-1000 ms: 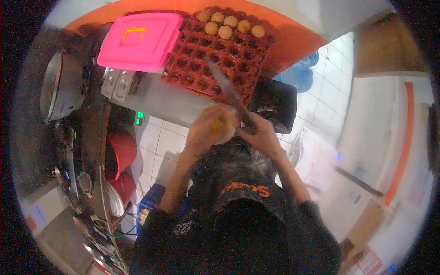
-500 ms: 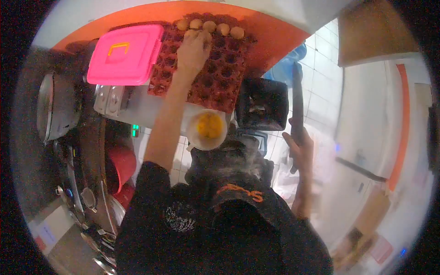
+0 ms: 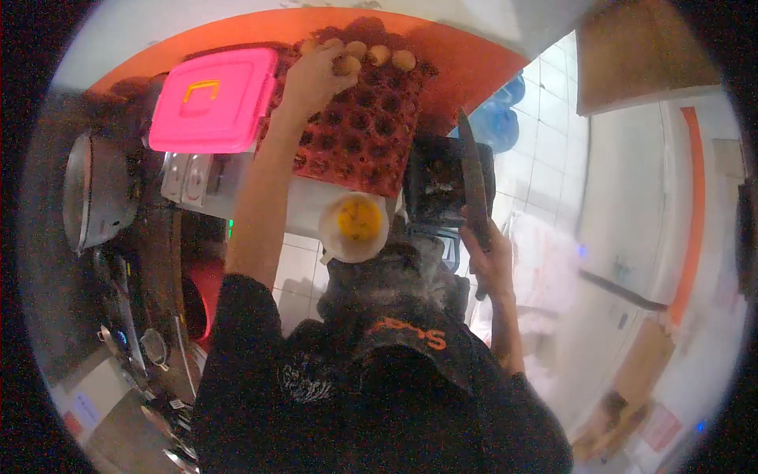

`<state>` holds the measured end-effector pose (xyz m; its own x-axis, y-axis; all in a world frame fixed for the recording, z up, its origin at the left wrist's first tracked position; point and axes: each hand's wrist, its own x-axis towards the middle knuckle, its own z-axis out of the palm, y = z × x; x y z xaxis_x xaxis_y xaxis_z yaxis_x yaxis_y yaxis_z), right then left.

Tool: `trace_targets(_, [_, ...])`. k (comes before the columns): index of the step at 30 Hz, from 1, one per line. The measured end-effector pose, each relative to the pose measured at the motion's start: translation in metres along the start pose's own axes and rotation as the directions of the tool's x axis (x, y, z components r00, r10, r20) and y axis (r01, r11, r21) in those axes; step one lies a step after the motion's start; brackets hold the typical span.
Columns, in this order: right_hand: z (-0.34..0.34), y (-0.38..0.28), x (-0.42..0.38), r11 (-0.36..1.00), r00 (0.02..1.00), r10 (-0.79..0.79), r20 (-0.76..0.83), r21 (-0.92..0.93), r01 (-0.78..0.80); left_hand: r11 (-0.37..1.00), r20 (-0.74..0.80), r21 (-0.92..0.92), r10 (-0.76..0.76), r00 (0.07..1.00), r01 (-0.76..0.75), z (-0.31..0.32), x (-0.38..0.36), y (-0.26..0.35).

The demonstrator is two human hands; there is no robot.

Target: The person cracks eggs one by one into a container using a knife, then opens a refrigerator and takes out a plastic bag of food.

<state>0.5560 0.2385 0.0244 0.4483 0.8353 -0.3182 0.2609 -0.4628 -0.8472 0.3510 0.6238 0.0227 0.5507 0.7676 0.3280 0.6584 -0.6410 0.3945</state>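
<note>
My left hand (image 3: 317, 77) is closed around an egg (image 3: 345, 65) above the upper left of the red egg tray (image 3: 359, 142). Several eggs (image 3: 379, 54) sit in a row along the tray's far edge. In my right hand (image 3: 491, 257) is a long knife (image 3: 474, 178), its blade pointing up and away over the side of a black bin (image 3: 430, 186). Between my arms, just below the tray, stands a white cup (image 3: 351, 246) with yellow egg yolk (image 3: 360, 219) in it.
A pink lidded box (image 3: 213, 99) lies left of the tray, with metal containers (image 3: 185, 178) below it. A large pot (image 3: 99, 189) and utensils are at far left. Blue bottles (image 3: 497, 125) stand beyond the bin; a cardboard box (image 3: 643, 59) is at upper right.
My left hand has moved slightly left and now shows an egg in its fingers, lifted off the row. My right hand and the knife have swung left, over the bin's edge.
</note>
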Motion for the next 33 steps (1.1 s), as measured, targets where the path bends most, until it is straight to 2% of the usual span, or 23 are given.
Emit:
trace_targets(1, [0.005, -0.009, 0.000, 0.999, 0.999, -0.044, 0.000, -0.030, 0.044, 0.982, -0.026, -0.177, -0.064, 0.998, 0.059, -0.005, -0.010, 0.006])
trace_targets(3, [0.016, -0.031, 0.000, 0.988, 0.991, -0.131, 0.005, -0.087, 0.131, 0.846, -0.041, -0.511, -0.202, 0.979, 0.153, -0.017, -0.038, 0.024])
trace_targets(4, [0.020, -0.033, 0.001, 0.990, 0.997, -0.033, 0.068, -0.131, 0.042, 0.759, 0.024, -0.615, -0.250, 0.968, 0.212, -0.027, -0.056, 0.038])
trace_targets(6, [0.035, -0.034, 0.002, 0.984, 0.980, -0.166, 0.112, -0.038, 0.171, 0.547, 0.146, -0.767, -0.360, 0.921, 0.335, -0.041, -0.097, 0.063])
trace_targets(7, [0.043, -0.035, 0.002, 0.972, 0.964, -0.234, 0.130, 0.011, 0.234, 0.423, 0.208, -0.816, -0.420, 0.884, 0.393, -0.039, -0.120, 0.072])
trace_targets(8, [0.047, -0.037, 0.003, 0.977, 0.968, -0.158, 0.196, -0.109, 0.182, 0.354, 0.228, -0.835, -0.475, 0.850, 0.422, -0.037, -0.141, 0.083])
trace_targets(11, [0.057, -0.047, 0.001, 0.936, 0.918, -0.286, 0.276, -0.125, 0.329, 0.108, 0.315, -0.877, -0.607, 0.730, 0.468, -0.028, -0.200, 0.109])
trace_targets(14, [0.064, -0.048, 0.005, 0.902, 0.866, -0.352, 0.355, -0.120, 0.416, -0.060, 0.424, -0.857, -0.648, 0.633, 0.513, -0.040, -0.225, 0.135])
trace_targets(17, [0.062, -0.056, 0.002, 0.901, 0.865, -0.240, 0.440, -0.232, 0.367, -0.120, 0.392, -0.891, -0.687, 0.611, 0.437, -0.028, -0.251, 0.129])
trace_targets(20, [0.054, -0.068, -0.003, 0.883, 0.836, -0.140, 0.531, -0.314, 0.347, -0.053, 0.355, -0.881, -0.732, 0.581, 0.471, -0.032, -0.258, 0.133])
trace_targets(23, [0.064, -0.043, 0.004, 0.827, 0.785, -0.227, 0.577, -0.312, 0.468, -0.153, 0.392, -0.886, -0.753, 0.528, 0.438, -0.032, -0.258, 0.135])
trace_targets(26, [0.060, -0.035, 0.003, 0.853, 0.774, -0.149, 0.616, -0.316, 0.416, -0.163, 0.404, -0.874, -0.768, 0.497, 0.458, -0.021, -0.268, 0.128])
trace_targets(29, [0.060, -0.048, -0.009, 0.872, 0.813, -0.008, 0.582, -0.393, 0.290, -0.247, 0.455, -0.867, -0.746, 0.487, 0.432, -0.026, -0.268, 0.132])
trace_targets(32, [0.060, -0.034, -0.005, 0.832, 0.768, -0.216, 0.603, -0.299, 0.468, -0.251, 0.463, -0.863, -0.739, 0.489, 0.438, -0.021, -0.270, 0.128])
trace_targets(33, [0.059, -0.032, -0.004, 0.839, 0.775, -0.160, 0.612, -0.329, 0.433, -0.272, 0.481, -0.854, -0.735, 0.477, 0.443, -0.019, -0.271, 0.124])
